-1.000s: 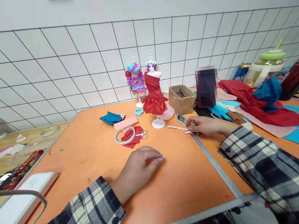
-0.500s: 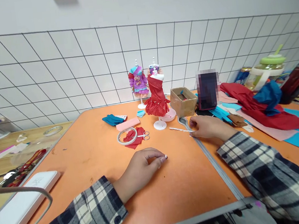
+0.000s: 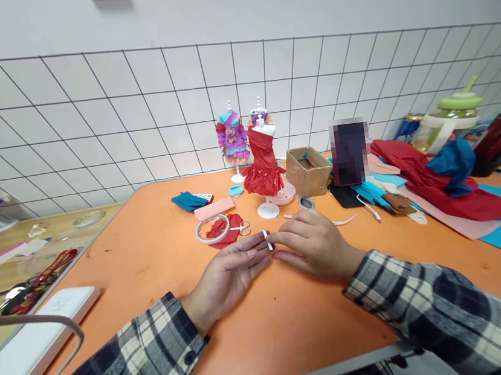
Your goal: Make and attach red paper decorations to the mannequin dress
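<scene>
Counted it up: you had two hands [image 3: 229, 280], one white strip [image 3: 268, 241] and one pair of scissors [image 3: 245, 229] mid-frame, three mini dress forms [image 3: 262, 161] plus one cardboard box [image 3: 315, 177] around center, and one green-lidded jug [image 3: 458, 103] at right lol.

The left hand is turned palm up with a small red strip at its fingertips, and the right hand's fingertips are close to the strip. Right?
One fix: the strip is white, not red, as the head view shows. The left hand and right hand are as you said.
</scene>
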Available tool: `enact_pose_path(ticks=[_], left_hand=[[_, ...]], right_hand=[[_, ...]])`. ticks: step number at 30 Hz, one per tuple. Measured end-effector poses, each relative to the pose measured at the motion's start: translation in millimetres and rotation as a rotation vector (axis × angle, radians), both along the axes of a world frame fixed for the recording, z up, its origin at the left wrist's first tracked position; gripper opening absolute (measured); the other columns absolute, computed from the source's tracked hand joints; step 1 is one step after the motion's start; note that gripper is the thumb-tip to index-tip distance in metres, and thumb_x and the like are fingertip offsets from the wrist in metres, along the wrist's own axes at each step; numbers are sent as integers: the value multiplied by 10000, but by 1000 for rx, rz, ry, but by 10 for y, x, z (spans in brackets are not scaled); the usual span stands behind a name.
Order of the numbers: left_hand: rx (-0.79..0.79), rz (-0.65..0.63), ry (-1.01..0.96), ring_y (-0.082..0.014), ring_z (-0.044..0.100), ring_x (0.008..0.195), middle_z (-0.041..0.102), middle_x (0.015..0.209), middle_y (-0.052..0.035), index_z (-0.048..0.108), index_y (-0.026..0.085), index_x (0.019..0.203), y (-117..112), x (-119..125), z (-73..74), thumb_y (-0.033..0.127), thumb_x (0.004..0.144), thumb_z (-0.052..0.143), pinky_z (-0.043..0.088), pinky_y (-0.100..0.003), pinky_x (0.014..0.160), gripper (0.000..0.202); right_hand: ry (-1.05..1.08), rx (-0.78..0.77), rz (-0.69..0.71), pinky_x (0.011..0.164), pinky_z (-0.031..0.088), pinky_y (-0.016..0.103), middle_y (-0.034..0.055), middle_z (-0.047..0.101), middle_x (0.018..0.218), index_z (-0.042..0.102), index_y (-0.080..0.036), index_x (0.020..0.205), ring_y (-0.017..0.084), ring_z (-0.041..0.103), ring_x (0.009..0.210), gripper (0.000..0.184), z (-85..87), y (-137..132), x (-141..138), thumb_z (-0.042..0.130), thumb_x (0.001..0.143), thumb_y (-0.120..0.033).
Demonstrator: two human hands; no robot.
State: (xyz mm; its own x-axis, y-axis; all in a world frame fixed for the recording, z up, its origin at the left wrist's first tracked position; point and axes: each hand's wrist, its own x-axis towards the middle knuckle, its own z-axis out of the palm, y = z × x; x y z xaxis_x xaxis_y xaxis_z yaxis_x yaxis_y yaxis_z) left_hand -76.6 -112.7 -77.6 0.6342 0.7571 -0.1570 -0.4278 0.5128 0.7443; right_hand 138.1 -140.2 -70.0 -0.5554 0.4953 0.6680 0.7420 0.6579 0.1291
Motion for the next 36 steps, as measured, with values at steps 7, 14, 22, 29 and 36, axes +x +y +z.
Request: enact_pose_path(ticks=[7,14,22,29,36], left_hand=[[94,-53,57,-222,633,1134,715,1183,-106,724,146,1112,-9,9,-9,160,741,686,417,-357,1056,373],[817,145,797,-184,657,779,748,942,-83,750,173,1061,206,-54,-21,284,771,673,497,-289,704,321],[1007,222,939,-149,561,585,677,663,-24,755,160,846,404,-73,-90,399,837,580,426,-242,547,296],[1074,195,967,-147,591,615,713,731,-21,743,179,905,307,14,-79,321,888,518,448,-237,592,267],[1125,175,973,-152,623,643,726,713,-13,760,212,845,262,-48,-45,299,888,546,461,-230,631,235]], right_hand=[[127,-42,20,724,362,347,12,705,814,668,-212,886,182,539,780,58,-14,-16,-27,614,866,-213],[979,-623,2,557,352,255,-24,561,647,600,-190,718,122,474,600,89,-73,199,-153,616,779,-254],[905,-497,-147,614,383,263,-13,586,665,596,-190,682,139,527,649,84,-174,447,-292,609,761,-215],[628,-472,-126,688,418,269,9,637,836,671,-208,809,153,592,781,70,-247,281,-358,617,794,-166],[591,-528,-6,675,428,260,5,672,816,719,-208,829,133,594,747,82,-210,264,-300,652,823,-161]])
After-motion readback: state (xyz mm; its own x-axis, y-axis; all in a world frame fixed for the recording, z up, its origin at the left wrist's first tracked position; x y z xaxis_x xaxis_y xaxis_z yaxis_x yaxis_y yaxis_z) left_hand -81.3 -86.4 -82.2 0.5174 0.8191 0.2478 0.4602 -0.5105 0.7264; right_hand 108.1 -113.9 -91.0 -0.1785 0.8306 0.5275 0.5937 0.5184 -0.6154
